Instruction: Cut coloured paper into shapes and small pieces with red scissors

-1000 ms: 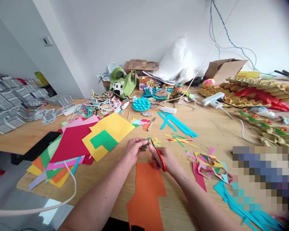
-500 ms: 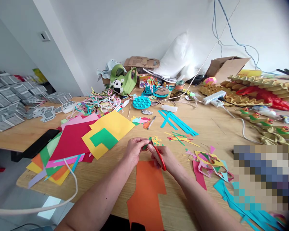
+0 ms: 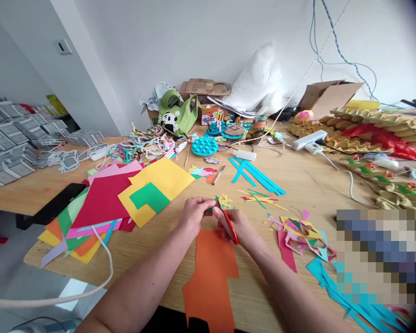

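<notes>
I see two hands close together mid-frame: the left hand (image 3: 194,216) pinches one small green paper scrap (image 3: 208,211), the right hand (image 3: 241,227) grips one pair of red-handled scissors (image 3: 230,225). One orange sheet (image 3: 213,277) lies at lower centre; above the hands, one pen (image 3: 218,175); at upper centre, one green bag (image 3: 184,119) and one jar (image 3: 255,132).

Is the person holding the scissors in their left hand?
No, the right hand holds the red-handled scissors, while the left hand pinches a small green piece of paper.
</notes>
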The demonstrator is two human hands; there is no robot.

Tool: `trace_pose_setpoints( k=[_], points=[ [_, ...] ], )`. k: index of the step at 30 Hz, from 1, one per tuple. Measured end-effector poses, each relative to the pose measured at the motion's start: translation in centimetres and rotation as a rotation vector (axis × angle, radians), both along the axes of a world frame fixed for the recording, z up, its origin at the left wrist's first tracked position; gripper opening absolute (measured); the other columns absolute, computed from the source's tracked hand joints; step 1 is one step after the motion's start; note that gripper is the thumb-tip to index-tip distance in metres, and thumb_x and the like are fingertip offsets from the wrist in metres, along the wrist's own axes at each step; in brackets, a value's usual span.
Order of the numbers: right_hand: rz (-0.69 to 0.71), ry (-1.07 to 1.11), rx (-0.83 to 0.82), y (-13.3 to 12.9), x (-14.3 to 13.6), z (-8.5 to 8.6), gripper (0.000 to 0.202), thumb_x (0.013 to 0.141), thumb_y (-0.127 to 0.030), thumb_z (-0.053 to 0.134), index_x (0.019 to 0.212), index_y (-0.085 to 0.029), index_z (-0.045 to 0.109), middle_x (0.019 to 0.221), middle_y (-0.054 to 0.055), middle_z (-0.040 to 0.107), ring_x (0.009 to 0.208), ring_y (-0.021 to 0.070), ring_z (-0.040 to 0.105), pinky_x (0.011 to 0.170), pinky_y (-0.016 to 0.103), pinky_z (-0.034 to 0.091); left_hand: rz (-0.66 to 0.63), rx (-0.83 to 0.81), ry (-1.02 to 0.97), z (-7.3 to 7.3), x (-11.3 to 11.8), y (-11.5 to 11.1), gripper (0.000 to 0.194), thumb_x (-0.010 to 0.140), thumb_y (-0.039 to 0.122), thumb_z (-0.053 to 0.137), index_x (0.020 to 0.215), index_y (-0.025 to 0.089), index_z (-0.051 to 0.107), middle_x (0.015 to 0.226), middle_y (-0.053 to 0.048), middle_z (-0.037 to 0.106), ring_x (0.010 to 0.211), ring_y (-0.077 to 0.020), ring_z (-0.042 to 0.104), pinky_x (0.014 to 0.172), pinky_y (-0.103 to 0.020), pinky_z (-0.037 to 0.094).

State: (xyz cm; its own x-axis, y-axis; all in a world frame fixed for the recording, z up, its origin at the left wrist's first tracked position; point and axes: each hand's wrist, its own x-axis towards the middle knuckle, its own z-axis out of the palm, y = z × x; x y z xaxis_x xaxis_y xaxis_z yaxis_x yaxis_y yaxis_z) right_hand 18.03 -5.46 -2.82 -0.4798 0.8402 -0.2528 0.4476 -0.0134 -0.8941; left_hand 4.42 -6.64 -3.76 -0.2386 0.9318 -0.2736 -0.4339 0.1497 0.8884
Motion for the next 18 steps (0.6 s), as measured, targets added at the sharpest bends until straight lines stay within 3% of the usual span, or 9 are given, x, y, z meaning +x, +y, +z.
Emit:
trace_pose_setpoints(
  k=[18],
  points=[
    [0.018, 0.013, -0.032, 0.02, 0.00, 0.23, 0.057, 0.079, -0.070, 0.047, 0.053, -0.019, 0.047, 0.038, 0.001, 0.051, 0.032, 0.0112, 0.046, 0.035, 0.021, 0.032, -0.002, 0.011, 0.011, 0.05, -0.10, 0.02, 0.014, 0.053, 0.023, 0.075, 0.061, 0.012, 0.071, 0.061, -0.007, 0.068, 0.059, -0.0137, 0.060, 0.058, -0.026, 0.045]
  ],
)
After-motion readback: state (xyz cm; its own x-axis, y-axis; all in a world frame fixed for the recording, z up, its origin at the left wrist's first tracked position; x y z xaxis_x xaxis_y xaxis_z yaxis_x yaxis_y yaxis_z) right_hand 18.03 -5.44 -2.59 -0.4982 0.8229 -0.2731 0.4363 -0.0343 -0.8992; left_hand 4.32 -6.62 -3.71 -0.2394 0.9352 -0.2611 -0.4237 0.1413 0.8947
